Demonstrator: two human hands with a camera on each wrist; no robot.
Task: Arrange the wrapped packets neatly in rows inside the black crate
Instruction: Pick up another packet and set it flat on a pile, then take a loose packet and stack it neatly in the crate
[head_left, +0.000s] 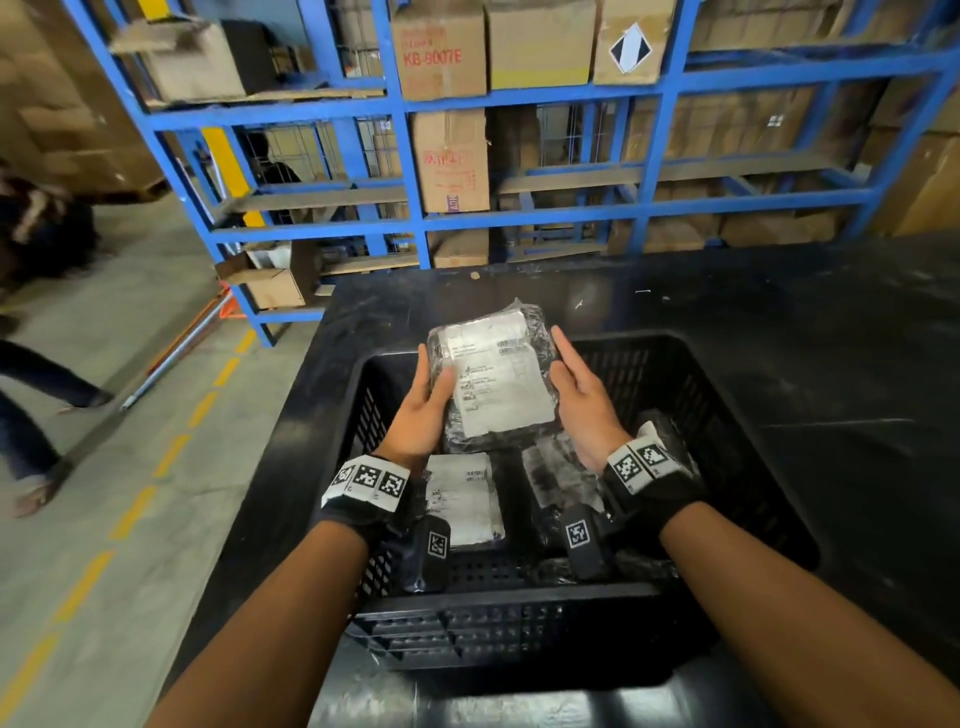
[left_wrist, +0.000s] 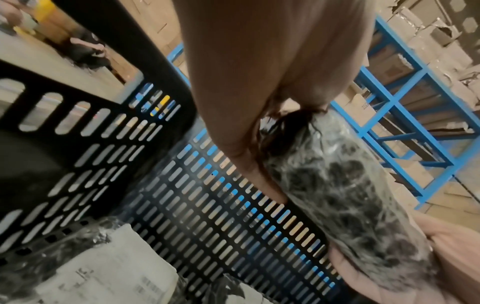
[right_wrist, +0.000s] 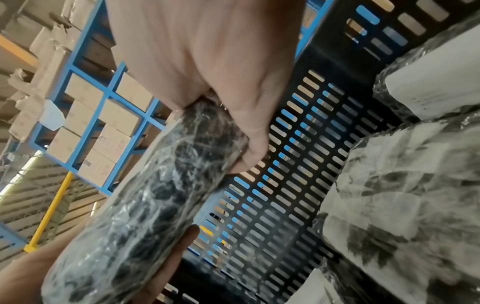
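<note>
1. Wrapped packet (head_left: 496, 376): it is held label-up above the far half of the black crate (head_left: 727, 395), clear of the crate floor and tilted with its far end raised over the rim at 12 o'clock.
2. Left hand (head_left: 423, 408): its fingers are laid along the packet's 9 o'clock edge and the thumb is pressed onto the white label (head_left: 506, 384). Right hand (head_left: 582, 400): the 3 o'clock edge is clasped, with fingers beneath and thumb curled over the side, as shown in the right wrist view.
3. Slip risk: the clear film wrap is judged slick and loose. If either clasp is relaxed before the packet is seated, it could slide out and land crooked.
4. Row risk: a labelled packet (head_left: 465, 499) at 7 o'clock and another packet (head_left: 563, 473) at 5 o'clock already lie in the near half. If the held packet is lowered too close, an overlap is likely and the row would be spoiled.
5. Rim risk: the raised far end could catch on the slotted far wall (left_wrist: 233, 205) if it is brought down without first being levelled.
6. Wrap risk: loose film could snag on the slots, though this cannot be confirmed.
</note>
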